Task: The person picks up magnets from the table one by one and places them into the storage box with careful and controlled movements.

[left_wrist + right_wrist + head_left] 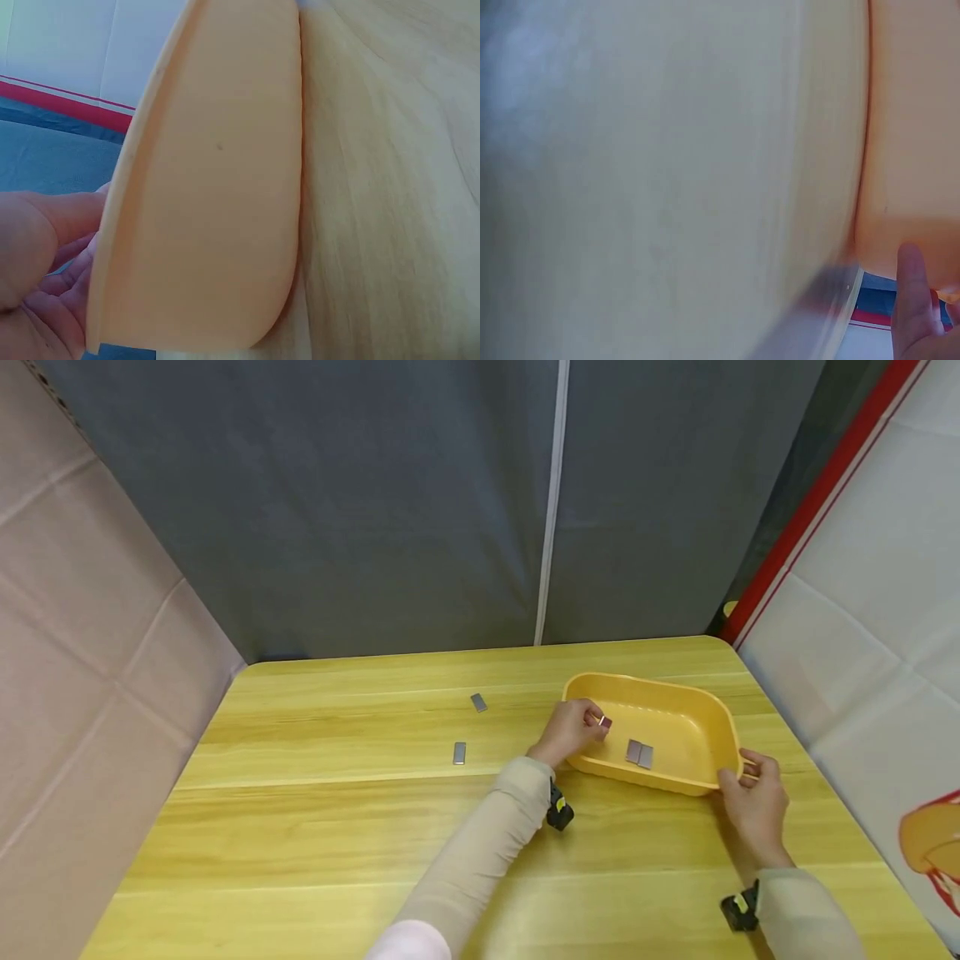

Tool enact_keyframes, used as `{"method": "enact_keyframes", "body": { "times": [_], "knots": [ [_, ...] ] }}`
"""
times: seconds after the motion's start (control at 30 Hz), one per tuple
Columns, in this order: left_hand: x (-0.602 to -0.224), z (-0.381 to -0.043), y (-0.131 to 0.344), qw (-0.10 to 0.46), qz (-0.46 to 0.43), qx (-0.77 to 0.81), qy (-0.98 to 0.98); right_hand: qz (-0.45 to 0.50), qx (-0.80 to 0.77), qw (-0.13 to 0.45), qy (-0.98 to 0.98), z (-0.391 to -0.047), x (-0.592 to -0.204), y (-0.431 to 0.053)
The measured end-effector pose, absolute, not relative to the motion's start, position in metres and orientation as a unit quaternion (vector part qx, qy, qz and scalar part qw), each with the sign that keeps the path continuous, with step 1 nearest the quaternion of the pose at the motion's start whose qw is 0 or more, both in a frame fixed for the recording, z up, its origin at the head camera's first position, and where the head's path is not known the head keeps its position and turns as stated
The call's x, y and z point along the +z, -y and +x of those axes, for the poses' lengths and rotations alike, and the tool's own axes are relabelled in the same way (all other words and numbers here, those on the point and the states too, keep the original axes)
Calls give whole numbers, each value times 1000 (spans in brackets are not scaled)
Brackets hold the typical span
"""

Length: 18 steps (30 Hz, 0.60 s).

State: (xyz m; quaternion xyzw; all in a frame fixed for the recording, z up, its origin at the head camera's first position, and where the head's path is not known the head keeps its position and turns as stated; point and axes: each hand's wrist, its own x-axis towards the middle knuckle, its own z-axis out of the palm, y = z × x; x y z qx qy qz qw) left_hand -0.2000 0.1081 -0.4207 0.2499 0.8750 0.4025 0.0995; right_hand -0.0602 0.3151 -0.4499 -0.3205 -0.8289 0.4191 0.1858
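My left hand [572, 730] reaches over the left end of a yellow plastic tray [690, 697] and pinches a small metallic rectangular piece [604, 722] above the tray floor. In the left wrist view the tray wall [217, 187] hides that piece and most of the fingers. Two similar flat rectangular pieces [639, 753] lie side by side in the tray. At the tray's near right corner my right hand [756, 802] grips the rim, thumb on the near side and fingers around the end. The right wrist view shows one finger against the tray's outer wall [915, 165].
On the wooden table [315, 827], left of the tray, lie two more grey rectangular pieces, one nearer [459, 753] and one farther back [478, 702]. A dark curtain [375, 510] hangs behind the table. Light panels stand at both sides.
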Motion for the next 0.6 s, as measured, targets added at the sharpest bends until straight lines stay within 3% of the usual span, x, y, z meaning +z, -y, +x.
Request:
{"method": "enact_keyframes", "body": {
  "times": [0.6],
  "knots": [
    [-421, -209, -130, 130, 214, 377, -892, -316, 430, 205, 820, -61, -452, -315]
  ]
}}
